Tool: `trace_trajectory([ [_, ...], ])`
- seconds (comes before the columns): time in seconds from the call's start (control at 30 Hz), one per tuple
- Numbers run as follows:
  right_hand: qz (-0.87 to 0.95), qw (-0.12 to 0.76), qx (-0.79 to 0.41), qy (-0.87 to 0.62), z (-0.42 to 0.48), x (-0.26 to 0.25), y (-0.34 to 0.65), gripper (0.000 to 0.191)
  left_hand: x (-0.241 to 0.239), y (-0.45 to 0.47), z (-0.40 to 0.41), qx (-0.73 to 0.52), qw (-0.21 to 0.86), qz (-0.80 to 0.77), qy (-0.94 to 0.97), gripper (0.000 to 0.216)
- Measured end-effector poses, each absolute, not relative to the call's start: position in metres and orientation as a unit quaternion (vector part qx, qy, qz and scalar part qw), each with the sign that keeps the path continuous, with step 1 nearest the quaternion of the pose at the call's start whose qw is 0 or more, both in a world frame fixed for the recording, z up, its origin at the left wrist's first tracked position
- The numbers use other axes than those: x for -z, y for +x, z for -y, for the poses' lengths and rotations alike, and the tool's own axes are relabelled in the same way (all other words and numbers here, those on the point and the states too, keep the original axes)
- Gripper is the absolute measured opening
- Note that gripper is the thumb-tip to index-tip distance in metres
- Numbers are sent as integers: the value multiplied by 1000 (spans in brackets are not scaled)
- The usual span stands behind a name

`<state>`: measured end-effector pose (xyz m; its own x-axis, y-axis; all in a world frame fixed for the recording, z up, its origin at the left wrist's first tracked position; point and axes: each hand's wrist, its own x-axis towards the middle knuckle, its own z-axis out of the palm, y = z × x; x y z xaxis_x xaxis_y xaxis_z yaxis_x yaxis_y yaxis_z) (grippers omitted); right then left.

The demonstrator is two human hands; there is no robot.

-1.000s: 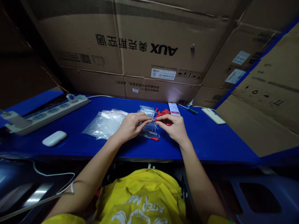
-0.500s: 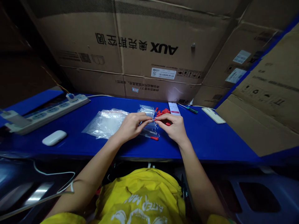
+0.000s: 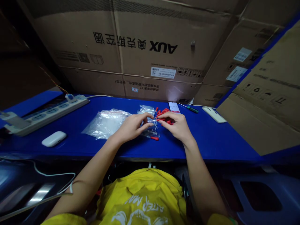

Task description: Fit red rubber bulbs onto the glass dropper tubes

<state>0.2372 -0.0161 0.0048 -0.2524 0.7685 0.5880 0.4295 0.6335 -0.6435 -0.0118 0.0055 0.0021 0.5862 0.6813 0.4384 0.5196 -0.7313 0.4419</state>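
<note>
My left hand [image 3: 132,126] and my right hand [image 3: 177,126] meet over a pile of thin clear tubes [image 3: 150,128] on the blue table [image 3: 211,137]. Left fingers pinch one clear tube at its end. Right fingers pinch a small red cap [image 3: 160,119] at the tube's other end. More loose red caps [image 3: 164,111] lie just behind the hands. One tube with a red cap [image 3: 153,138] lies at the near edge of the pile. A heap of clear plastic bags [image 3: 106,123] sits left of my left hand.
A white power strip [image 3: 47,114] and a white earbud case [image 3: 53,138] lie at the left. A phone [image 3: 174,107], a green screwdriver [image 3: 192,109] and a white remote [image 3: 214,114] lie behind. Cardboard boxes [image 3: 140,47] wall the back and right.
Both hands stay together over the tubes; my right fingers have shifted slightly toward the red caps. The view has dipped a little.
</note>
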Motion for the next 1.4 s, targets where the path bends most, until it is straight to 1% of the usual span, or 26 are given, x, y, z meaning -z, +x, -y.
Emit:
trace_trajectory([
  [0.13, 751, 470, -234, -399, 16, -3, 242, 18, -2, -13, -7, -301, 99, -333, 888, 30],
  [0.33, 733, 486, -260, -399, 17, -2, 240, 17, -1, -12, -6, -319, 64, -304, 895, 32],
  [0.6, 709, 510, -307, -379, 18, 0, 235, 13, -3, -12, -5, -329, 91, -291, 894, 33],
  [0.73, 705, 508, -321, -376, 17, 0, 236, 14, -3, -12, -5, -328, 95, -280, 897, 32],
  [1.13, 717, 498, -318, -370, 18, 2, 231, 21, -5, -9, -3, -331, 127, -276, 893, 36],
  [1.3, 714, 505, -298, -383, 18, -2, 233, 20, -5, -9, -3, -322, 149, -298, 886, 37],
  [1.4, 699, 511, -315, -388, 16, -1, 241, 21, -5, -11, -5, -309, 142, -315, 886, 35],
])
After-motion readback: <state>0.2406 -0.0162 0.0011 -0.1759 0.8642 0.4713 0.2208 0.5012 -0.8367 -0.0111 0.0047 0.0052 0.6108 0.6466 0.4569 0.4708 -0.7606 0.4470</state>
